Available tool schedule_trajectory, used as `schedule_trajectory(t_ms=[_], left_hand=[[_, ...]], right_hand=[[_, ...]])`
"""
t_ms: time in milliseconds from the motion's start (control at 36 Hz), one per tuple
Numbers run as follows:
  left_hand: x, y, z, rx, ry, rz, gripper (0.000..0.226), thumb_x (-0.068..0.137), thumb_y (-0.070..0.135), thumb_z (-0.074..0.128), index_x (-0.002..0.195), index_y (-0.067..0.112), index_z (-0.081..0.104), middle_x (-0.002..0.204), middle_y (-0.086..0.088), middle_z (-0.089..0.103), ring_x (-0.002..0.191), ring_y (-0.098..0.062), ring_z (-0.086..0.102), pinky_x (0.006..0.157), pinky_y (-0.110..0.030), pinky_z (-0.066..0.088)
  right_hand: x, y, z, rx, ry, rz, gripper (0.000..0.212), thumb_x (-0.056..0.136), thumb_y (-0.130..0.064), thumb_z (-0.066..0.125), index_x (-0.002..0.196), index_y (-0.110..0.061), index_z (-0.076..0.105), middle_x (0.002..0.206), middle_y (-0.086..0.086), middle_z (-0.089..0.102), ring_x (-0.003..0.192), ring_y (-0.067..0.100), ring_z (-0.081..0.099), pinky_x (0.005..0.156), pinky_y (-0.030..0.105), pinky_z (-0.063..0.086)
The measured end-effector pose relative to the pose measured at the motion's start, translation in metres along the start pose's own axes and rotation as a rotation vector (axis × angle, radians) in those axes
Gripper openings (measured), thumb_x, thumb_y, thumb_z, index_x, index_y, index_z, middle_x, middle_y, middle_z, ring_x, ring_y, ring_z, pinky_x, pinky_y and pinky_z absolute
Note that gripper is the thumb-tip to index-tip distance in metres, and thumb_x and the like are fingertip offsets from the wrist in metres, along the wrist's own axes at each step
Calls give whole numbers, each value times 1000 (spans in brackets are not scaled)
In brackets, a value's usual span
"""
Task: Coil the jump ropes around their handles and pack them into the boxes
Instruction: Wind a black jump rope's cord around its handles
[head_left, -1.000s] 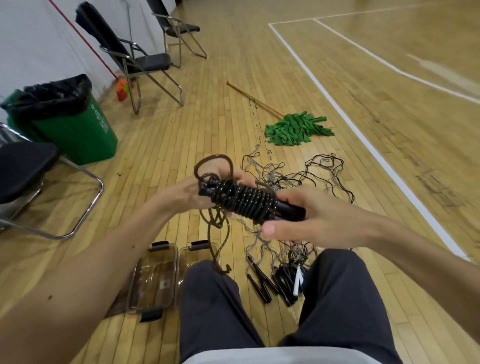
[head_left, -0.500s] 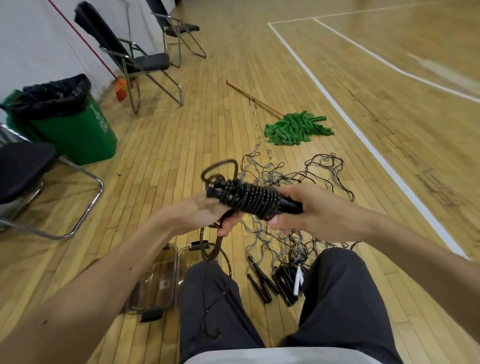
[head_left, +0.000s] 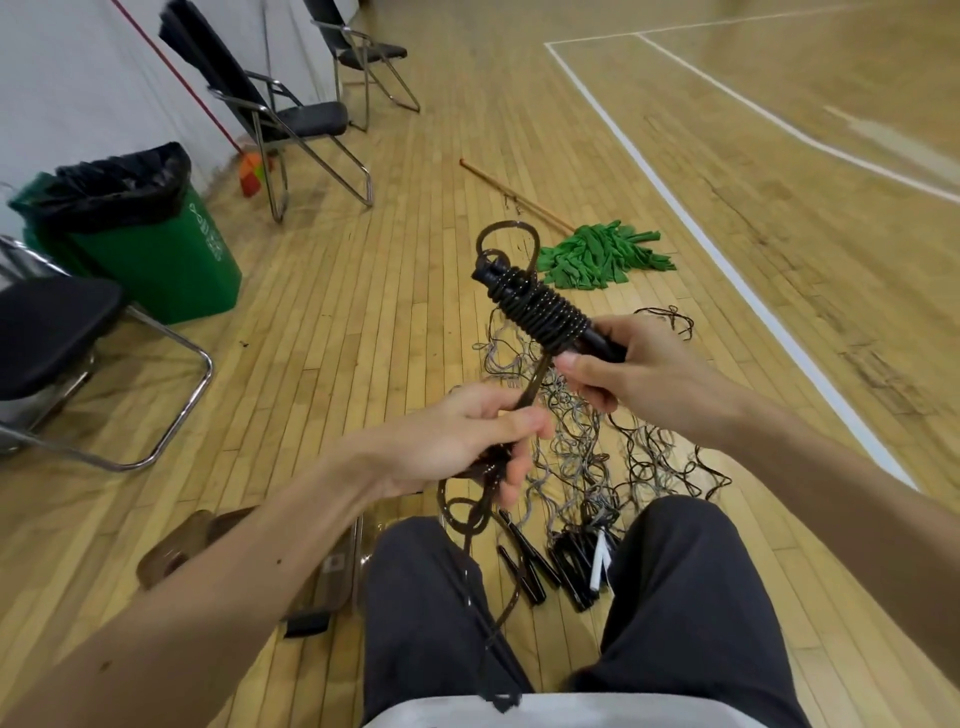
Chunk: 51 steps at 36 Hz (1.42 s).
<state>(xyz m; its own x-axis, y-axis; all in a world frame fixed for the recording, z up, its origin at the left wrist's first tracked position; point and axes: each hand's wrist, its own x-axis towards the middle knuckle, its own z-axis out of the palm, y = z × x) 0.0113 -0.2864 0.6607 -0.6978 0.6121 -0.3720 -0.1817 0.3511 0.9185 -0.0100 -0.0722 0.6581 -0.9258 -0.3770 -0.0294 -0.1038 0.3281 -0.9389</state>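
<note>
The person sat on the wooden floor (head_left: 363, 322) with legs stretched forward, working above their knees. The right hand (head_left: 639, 371) was wrapped round the bare end of a pair of black handles (head_left: 597, 340) and held them slanting up and away. Tight turns of the dark jump rope (head_left: 543, 312) covered the rest of the handles, and a small loop stood up past the far tip. From the coil the free length ran down into the left hand (head_left: 467, 434), whose fingers and thumb were curled round it. Below that fist the rope hung in loose loops over the left thigh and trailed toward the waist.

On the floor by the left knee lay the clear boxes (head_left: 340, 577), lying open with a black latch (head_left: 306, 623) at the near edge. The left forearm crossed over most of them, so I could not tell what they held.

Between the legs lay spare black handles (head_left: 530, 571) and a white one (head_left: 600, 566), with a tangle of thin ropes (head_left: 587, 467) spreading beyond them. Farther left stood a green bin (head_left: 156, 265) lined with a black bag (head_left: 119, 182); its contents were out of sight. A green mop (head_left: 602, 254) lay beyond the ropes.
</note>
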Motion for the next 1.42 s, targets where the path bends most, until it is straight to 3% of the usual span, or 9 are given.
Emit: schedule_trajectory(t_ms=[278, 389, 500, 667, 833, 972, 1167, 1333, 1417], left_hand=[[4, 5, 15, 440, 75, -54, 10, 105, 21, 48, 111, 16, 55, 65, 3, 55, 50, -3, 53, 55, -20, 48], [-2, 18, 6, 810, 44, -64, 17, 104, 29, 49, 105, 17, 60, 67, 5, 60, 51, 0, 53, 52, -18, 46], [-9, 31, 1, 1022, -76, -47, 25, 103, 33, 51, 81, 23, 57, 73, -3, 63, 57, -12, 53, 59, -33, 46], [-3, 49, 5, 1247, -116, 6, 36, 102, 32, 55, 68, 23, 50, 61, 3, 50, 50, -11, 41, 53, -28, 36], [3, 52, 7, 1244, -98, 59, 19, 95, 38, 66, 93, 20, 74, 71, 6, 66, 60, -5, 57, 55, -21, 45], [7, 46, 13, 1196, -127, 84, 22, 91, 39, 70, 97, 19, 75, 78, 8, 69, 70, -6, 62, 69, -28, 52], [8, 44, 5, 1079, -115, 54, 25, 83, 41, 78, 93, 21, 66, 87, 11, 62, 87, -9, 61, 76, -33, 53], [12, 40, 7, 999, -142, 96, 24, 82, 38, 80, 84, 18, 66, 75, 2, 69, 70, -13, 64, 65, -31, 52], [14, 38, 10, 977, -163, 113, 25, 81, 39, 79, 82, 17, 68, 73, 2, 68, 68, -12, 64, 66, -32, 54]], right_hand=[[7, 11, 9, -109, 57, 134, 19, 100, -20, 63, 82, -13, 60, 50, -10, 54, 43, 4, 44, 45, 17, 37], [5, 6, 2, -159, -141, 258, 19, 100, -17, 62, 83, -7, 60, 55, -8, 58, 48, 5, 50, 49, 20, 44], [-4, 0, -1, -320, -391, 371, 24, 101, -20, 60, 79, -10, 58, 53, -10, 58, 46, 4, 50, 50, 18, 44], [-7, -9, 10, -569, -509, 371, 30, 101, -26, 61, 74, -13, 58, 43, -12, 51, 40, 5, 46, 47, 17, 41], [-11, -8, 12, -663, -663, 358, 31, 98, -33, 64, 75, -13, 62, 59, -5, 58, 47, 10, 48, 52, 19, 42], [-16, -2, 16, -668, -760, 346, 30, 98, -34, 65, 74, -17, 60, 55, -13, 56, 47, 6, 47, 52, 17, 41], [-21, -6, 23, -724, -787, 270, 32, 95, -44, 66, 89, -13, 69, 73, -9, 63, 71, 12, 58, 76, 31, 51], [-28, -8, 31, -666, -779, 229, 51, 87, -71, 56, 88, -20, 65, 73, -6, 65, 71, 6, 61, 78, 26, 49], [-31, -8, 35, -601, -796, 186, 47, 93, -64, 54, 82, -19, 61, 71, -5, 63, 70, 3, 60, 86, 24, 50]])
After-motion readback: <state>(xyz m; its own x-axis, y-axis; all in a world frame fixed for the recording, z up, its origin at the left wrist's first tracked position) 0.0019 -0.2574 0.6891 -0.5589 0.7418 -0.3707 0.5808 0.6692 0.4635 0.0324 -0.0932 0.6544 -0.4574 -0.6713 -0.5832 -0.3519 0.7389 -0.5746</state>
